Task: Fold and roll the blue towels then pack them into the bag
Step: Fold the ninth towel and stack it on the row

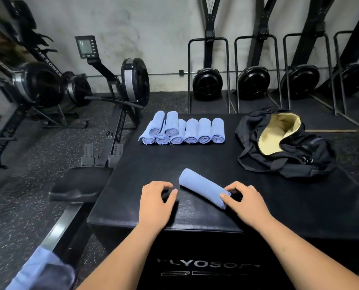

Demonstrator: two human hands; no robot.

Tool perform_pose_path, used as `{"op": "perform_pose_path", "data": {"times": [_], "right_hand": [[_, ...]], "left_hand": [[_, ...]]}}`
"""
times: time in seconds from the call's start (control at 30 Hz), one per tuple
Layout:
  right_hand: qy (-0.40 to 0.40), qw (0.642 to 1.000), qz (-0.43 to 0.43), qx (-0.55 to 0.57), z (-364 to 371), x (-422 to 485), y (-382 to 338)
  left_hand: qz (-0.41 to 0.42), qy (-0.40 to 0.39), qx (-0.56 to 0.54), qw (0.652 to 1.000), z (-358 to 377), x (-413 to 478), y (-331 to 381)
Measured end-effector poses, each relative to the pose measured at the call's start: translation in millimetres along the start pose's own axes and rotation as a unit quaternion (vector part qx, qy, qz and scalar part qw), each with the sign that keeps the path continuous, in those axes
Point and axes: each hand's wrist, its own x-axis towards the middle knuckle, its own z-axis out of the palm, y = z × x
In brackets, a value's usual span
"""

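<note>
Rowing machines (134,80) stand far left on the speckled floor (28,206); 4 upright black machines (207,82) line the far wall (153,28).

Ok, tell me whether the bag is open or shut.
Open: the bag lies slumped on the box with its mouth gaping, and the pale yellow lining shows inside.

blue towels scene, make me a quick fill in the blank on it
The right hand pinches the near rolled towel; the left hand holds ___.
In the towel stack, ___ rolls lie atop the bottom row.
The open bag lies to the stack's ___.
Missing: nothing; two; right.
</note>
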Motion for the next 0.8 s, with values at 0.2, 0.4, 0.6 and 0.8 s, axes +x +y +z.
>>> {"op": "perform_pose_path", "data": {"times": [0.2,0.4,0.6,0.8], "right_hand": [[-0.049,0.996,-0.015,-0.078,16,-3,-27],[-0.081,0.995,0.023,-0.052,34,-10,-47],[-0.092,0.996,0.005,-0.019,45,-28,-52],[-0.116,0.993,0.001,0.016,37,-37,-53]], "left_hand": [[-0.027,-0.086,0.003,0.996,10,-2,22],[-0.104,-0.214,-0.102,0.966,9,15,45],[-0.113,-0.251,-0.086,0.958,5,21,52],[-0.089,-0.23,-0.126,0.961,10,17,64]]}}
